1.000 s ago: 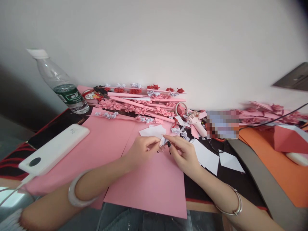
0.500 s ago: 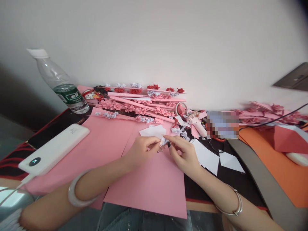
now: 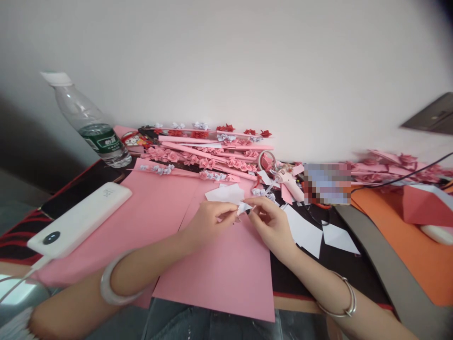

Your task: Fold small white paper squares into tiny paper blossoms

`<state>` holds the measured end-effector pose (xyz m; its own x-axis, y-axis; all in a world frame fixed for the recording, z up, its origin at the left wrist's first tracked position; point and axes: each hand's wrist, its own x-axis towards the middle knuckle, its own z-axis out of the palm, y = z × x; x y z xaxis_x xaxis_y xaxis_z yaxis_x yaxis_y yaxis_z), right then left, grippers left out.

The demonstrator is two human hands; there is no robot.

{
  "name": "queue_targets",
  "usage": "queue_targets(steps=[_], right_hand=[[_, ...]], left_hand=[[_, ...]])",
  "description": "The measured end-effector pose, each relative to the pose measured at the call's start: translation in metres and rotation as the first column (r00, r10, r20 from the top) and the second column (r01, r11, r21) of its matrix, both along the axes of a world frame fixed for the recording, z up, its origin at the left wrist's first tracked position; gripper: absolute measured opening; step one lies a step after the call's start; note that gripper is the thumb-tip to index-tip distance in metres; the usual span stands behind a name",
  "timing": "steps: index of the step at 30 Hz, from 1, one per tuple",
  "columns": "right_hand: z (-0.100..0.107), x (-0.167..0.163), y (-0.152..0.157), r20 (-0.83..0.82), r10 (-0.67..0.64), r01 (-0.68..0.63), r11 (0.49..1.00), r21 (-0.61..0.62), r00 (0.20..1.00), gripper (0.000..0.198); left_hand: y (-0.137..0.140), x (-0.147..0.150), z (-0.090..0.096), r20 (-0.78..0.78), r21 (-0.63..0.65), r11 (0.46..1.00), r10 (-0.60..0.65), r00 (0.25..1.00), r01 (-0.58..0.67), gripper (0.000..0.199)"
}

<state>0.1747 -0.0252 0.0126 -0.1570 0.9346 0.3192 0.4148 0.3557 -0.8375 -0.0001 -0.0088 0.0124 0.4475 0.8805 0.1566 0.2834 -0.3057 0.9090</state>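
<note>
The folded paper is partly hidden (its creases too small to make out); left hand and right hand pinch it, each grip nearly closed.

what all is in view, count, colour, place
folded paper: 1, white, centre
large sheets: at least 2, pink, front
loose paper: several, white, centre, right
paper flowers: many, pink, red, white, back
bottle: 1, clear, back left
power bank: 1, white, left
flat item: 1, black, left
tape roll: 1, beige, back
glue gun: 1, pink, back
pixelated item: 1, unclear, back right
broad paper: 1+, orange, right
creased paper: 1, red, right
curved strip: 1, grey, right
cables: several, black, white, sides
mat: 1, black, under papers
wall plate: 1, grey, back right
bangle: 1, white, left forearm
bracelet: 1, silver, right forearm
left hand: 1, at folded paper
right hand: 1, at folded paper
</note>
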Motion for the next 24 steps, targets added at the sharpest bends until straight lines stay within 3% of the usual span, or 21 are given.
queue_targets(steps=[10, 19, 24], right_hand=[[-0.0003, -0.0009, -0.0010, 0.062, 0.001, -0.008, 0.994, 0.112, 0.998, 0.024], [-0.0024, -0.0021, -0.0016, -0.001, -0.002, 0.002, 0.995, 0.100, 1.000, 0.022], [-0.0033, -0.0008, -0.0014, 0.036, -0.004, -0.002, 0.989, 0.147, 0.999, 0.021]], left_hand=[[0.0035, 0.0049, -0.0029, 0.201, -0.247, 0.963, -0.058, 0.978, 0.108, 0.021], [0.0004, 0.0053, -0.0004, 0.183, -0.254, 0.964, -0.035, 0.983, 0.082, 0.022], [0.0013, 0.0062, 0.0032, 0.253, -0.359, 0.930, 0.018, 0.967, 0.077, 0.023]])
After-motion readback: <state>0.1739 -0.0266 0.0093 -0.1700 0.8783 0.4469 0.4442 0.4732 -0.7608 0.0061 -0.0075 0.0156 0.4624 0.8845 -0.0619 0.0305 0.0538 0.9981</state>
